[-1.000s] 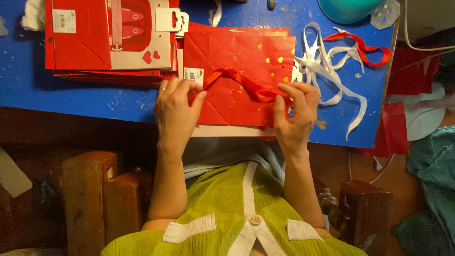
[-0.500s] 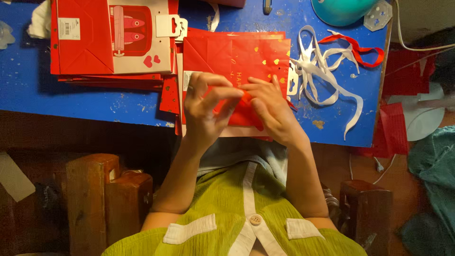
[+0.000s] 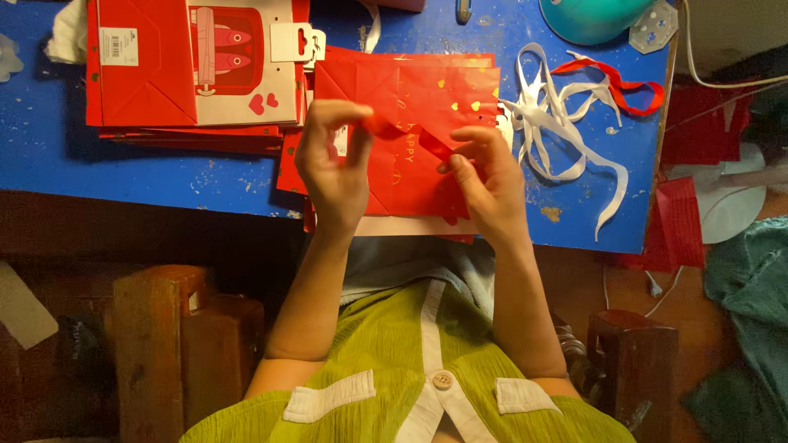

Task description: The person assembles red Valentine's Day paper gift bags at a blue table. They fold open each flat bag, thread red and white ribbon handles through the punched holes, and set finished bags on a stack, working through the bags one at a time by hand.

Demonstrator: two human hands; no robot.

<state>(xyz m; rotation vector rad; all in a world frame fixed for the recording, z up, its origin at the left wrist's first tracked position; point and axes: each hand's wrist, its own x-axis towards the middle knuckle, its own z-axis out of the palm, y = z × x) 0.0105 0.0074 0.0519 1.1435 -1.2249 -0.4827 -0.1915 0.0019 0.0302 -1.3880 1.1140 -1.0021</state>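
A flat red paper bag [image 3: 427, 107] with small gold hearts lies on the blue table [image 3: 164, 176] in front of me. A red ribbon [image 3: 402, 135] runs across it between my hands. My left hand [image 3: 332, 164] pinches one end of the ribbon, lifted a little above the bag. My right hand [image 3: 488, 180] grips the other end near the bag's middle. Both hands hover over the near half of the bag.
A stack of flat red bags [image 3: 189, 74] lies at the back left. Loose white ribbons [image 3: 558, 131] and a red ribbon [image 3: 624, 86] lie to the right. A teal round object [image 3: 587, 16] sits at the far edge. Wooden stools [image 3: 164, 344] stand beside my knees.
My hands were spread at the ribbon's two ends a second ago. They have drawn together over the bag and lifted the ribbon off it.
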